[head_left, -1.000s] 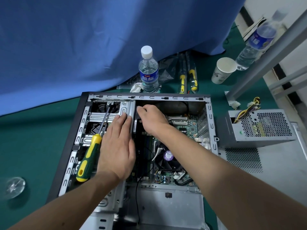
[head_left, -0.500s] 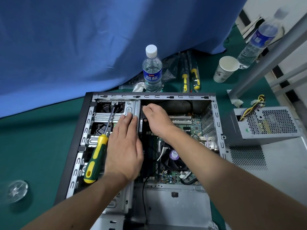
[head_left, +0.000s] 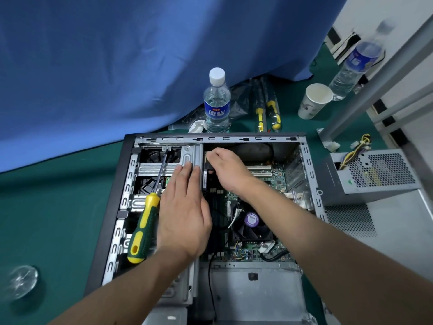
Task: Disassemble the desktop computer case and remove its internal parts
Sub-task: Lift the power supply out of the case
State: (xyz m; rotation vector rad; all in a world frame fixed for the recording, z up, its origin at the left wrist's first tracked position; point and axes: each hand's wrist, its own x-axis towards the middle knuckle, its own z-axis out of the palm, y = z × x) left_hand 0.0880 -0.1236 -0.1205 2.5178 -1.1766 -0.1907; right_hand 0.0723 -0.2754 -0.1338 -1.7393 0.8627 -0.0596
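A green mat point(head_left: 46, 207) covers the work surface, a blue cloth point(head_left: 140, 55) hangs draped along its far side, and at the right a grey metal frame point(head_left: 375, 78) slants up before a white wall point(head_left: 365, 10).

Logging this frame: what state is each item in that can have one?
Computer case: side open, lying flat.
Power supply: out of the case, beside it.
Screwdriver: lying loose on the drive cage.
Nearer water bottle: capped, upright.
Paper cup: upright.
Left hand: flat on the cage.
Right hand: fingers curled inside the case.
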